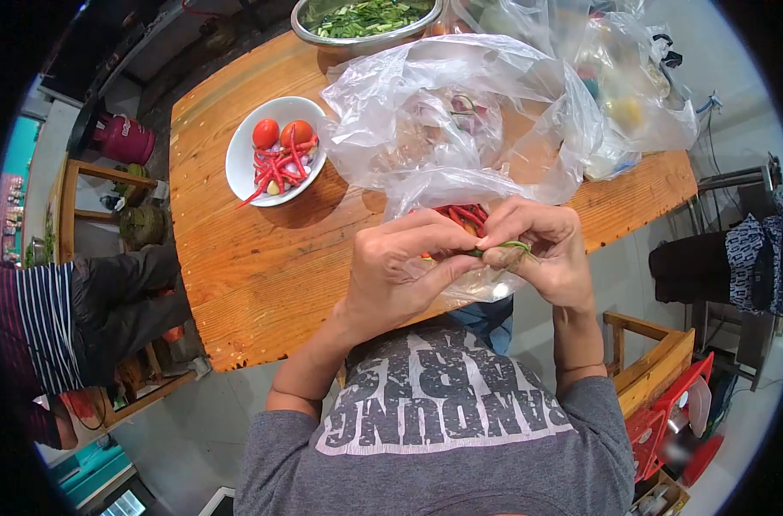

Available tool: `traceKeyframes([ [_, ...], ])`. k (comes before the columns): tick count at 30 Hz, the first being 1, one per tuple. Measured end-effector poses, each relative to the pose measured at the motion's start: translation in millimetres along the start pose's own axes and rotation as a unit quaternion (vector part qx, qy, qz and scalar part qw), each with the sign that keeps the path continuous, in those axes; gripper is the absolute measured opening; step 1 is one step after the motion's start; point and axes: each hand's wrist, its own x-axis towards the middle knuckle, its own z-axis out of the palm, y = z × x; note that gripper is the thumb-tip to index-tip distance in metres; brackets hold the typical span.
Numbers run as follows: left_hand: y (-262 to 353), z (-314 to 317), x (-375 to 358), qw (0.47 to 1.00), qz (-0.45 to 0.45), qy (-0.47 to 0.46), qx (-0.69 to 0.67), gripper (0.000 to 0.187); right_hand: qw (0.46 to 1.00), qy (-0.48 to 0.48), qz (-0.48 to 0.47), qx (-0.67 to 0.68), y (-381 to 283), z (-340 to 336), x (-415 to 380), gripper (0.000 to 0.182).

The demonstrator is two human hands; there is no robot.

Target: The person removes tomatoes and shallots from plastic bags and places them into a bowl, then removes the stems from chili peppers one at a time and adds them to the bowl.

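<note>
Both hands meet over a clear plastic bag (493, 288) of red chilies (465, 215) at the table's front edge. My left hand (413, 262) pinches the dark end of a small chili (476, 253), its fingers closed. Against it, my right hand (533, 249) pinches a thin green stem (516, 246) between thumb and forefinger. Left of the hands, a white bowl (238, 168) holds two tomatoes (266, 132), several red chilies (290, 163) and some pale cloves. Beyond the hands lies a large open plastic bag (366, 95) with what look like shallots inside.
A metal bowl (304, 33) of chopped greens stands at the wooden table's (228, 258) far edge. More filled plastic bags (619, 77) lie at the back right. A person in a striped shirt (47, 318) is at the left. A wooden chair (658, 361) stands at the lower right.
</note>
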Motion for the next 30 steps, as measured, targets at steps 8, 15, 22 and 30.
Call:
traceKeyframes([
  [8, 8, -13, 2, 0.997, 0.069, -0.011, 0.013, 0.023, 0.995, -0.041, 0.030, 0.080, -2, -6, 7, 0.010],
  [15, 32, -69, 5, 0.953, 0.141, 0.160, 0.215, 0.027, 0.873, 0.090, -0.169, -0.449, -20, -26, 56, 0.021],
  [22, -26, -130, 9, 0.866, 0.065, 0.176, 0.463, 0.020, 0.768, 0.117, -0.212, -0.593, -13, -20, 65, 0.030],
  [30, -66, -140, 2, 0.884, 0.031, 0.132, 0.447, 0.035, 0.803, -0.181, -0.013, -0.568, 26, 1, 16, 0.019],
])
